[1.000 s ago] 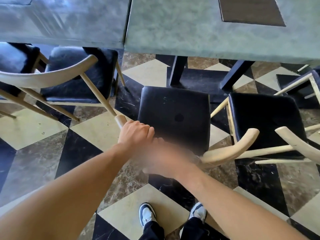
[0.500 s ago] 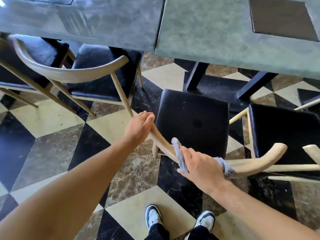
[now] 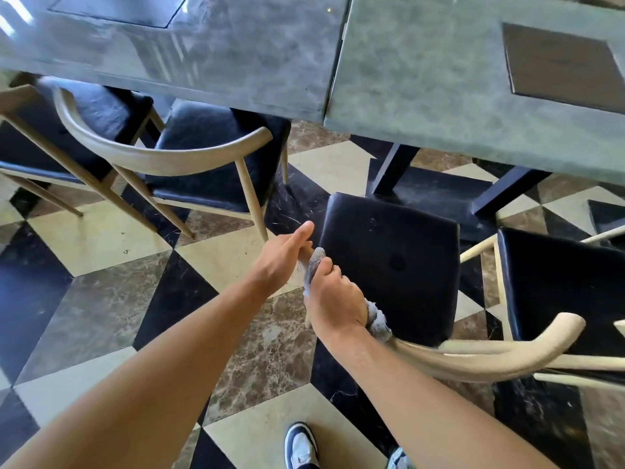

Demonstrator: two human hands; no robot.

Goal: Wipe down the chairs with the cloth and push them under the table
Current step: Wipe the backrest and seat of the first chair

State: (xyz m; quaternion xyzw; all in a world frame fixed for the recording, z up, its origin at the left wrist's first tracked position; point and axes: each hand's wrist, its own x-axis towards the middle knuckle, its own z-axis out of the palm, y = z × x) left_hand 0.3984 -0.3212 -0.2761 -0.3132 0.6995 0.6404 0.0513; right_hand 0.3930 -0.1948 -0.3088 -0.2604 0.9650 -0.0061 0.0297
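Observation:
A chair (image 3: 389,262) with a black seat and a curved pale wooden backrest (image 3: 480,358) stands in front of me, pulled out from the green-grey table (image 3: 439,106). My right hand (image 3: 333,297) grips a grey cloth (image 3: 377,321) wrapped round the left part of the backrest. My left hand (image 3: 282,258) holds the backrest's left end, right beside the cloth's upper tip, with the thumb lying along the top.
To the left a second chair (image 3: 209,164) has its seat partly under the table, with another chair (image 3: 77,116) beyond it. A further black-seated chair (image 3: 558,289) stands at the right. Dark table legs (image 3: 394,167) rise behind the seat. The floor is checkered marble.
My right hand has slid the cloth leftwards along the backrest, up against my left hand. My left hand stays on the backrest's end. The view has shifted to the left.

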